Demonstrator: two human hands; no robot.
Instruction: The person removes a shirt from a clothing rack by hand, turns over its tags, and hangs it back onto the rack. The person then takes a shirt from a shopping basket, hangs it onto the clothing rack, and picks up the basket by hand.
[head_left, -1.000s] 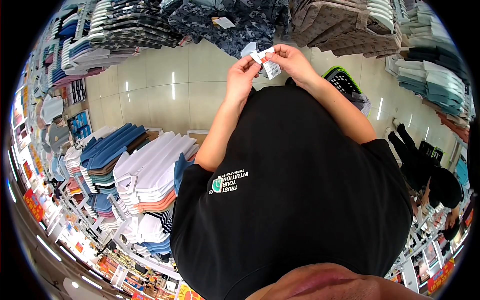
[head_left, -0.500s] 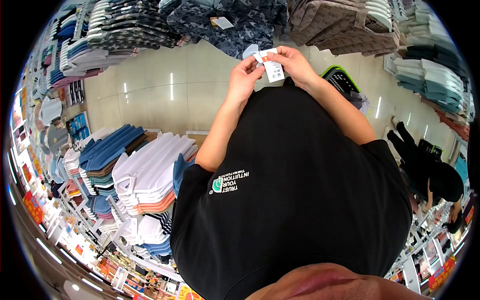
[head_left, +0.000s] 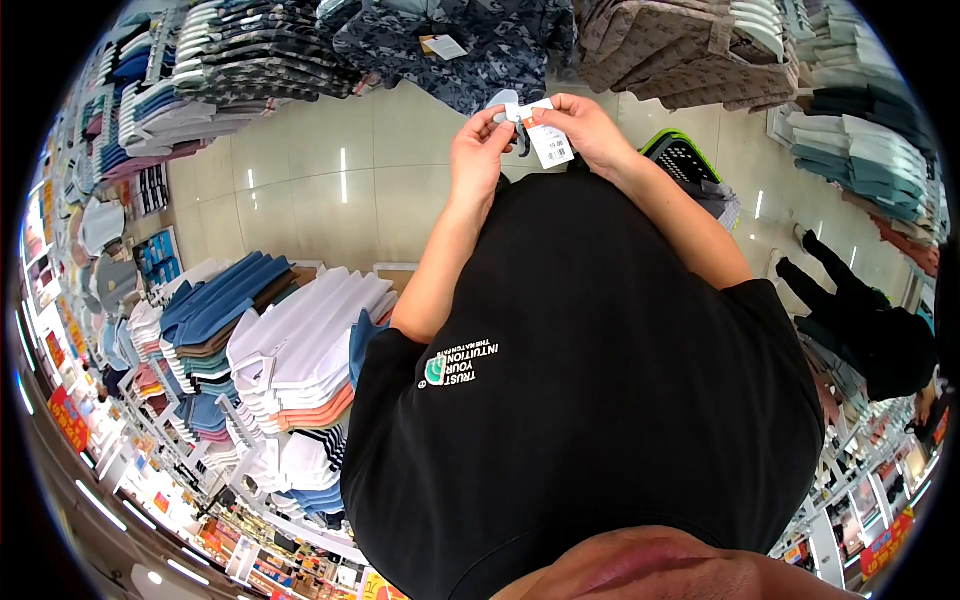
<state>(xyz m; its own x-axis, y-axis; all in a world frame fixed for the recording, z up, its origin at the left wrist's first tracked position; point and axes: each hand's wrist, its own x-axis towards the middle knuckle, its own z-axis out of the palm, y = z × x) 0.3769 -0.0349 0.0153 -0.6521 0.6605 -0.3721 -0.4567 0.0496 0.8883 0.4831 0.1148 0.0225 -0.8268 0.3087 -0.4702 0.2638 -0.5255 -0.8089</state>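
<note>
In front of my chest, a white price tag (head_left: 553, 150) with an orange patch and a barcode hangs below my fingers. My right hand (head_left: 592, 132) is closed in a pinch on the tag's upper edge. My left hand (head_left: 478, 148) is closed, thumb against fingers, on a small pale grey item (head_left: 502, 98) beside the tag; its kind is unclear. A small dark hook-like piece (head_left: 523, 140) shows just under the left fingertips. Behind both hands hangs a blue camouflage-patterned garment (head_left: 455, 75) with its own tag.
Brown patterned garments (head_left: 690, 60) hang at the upper right and dark patterned shirts (head_left: 265, 50) at the upper left. Folded-over polo shirts (head_left: 300, 330) fill a rack on my left. A black basket with a green rim (head_left: 685, 160) sits by my right arm. Another person (head_left: 860, 330) in black is at the right.
The tag has tilted and swung slightly right, and the dark hook-like piece has come into sight. The person at the right has shifted. Both my hands stay in nearly the same place.
</note>
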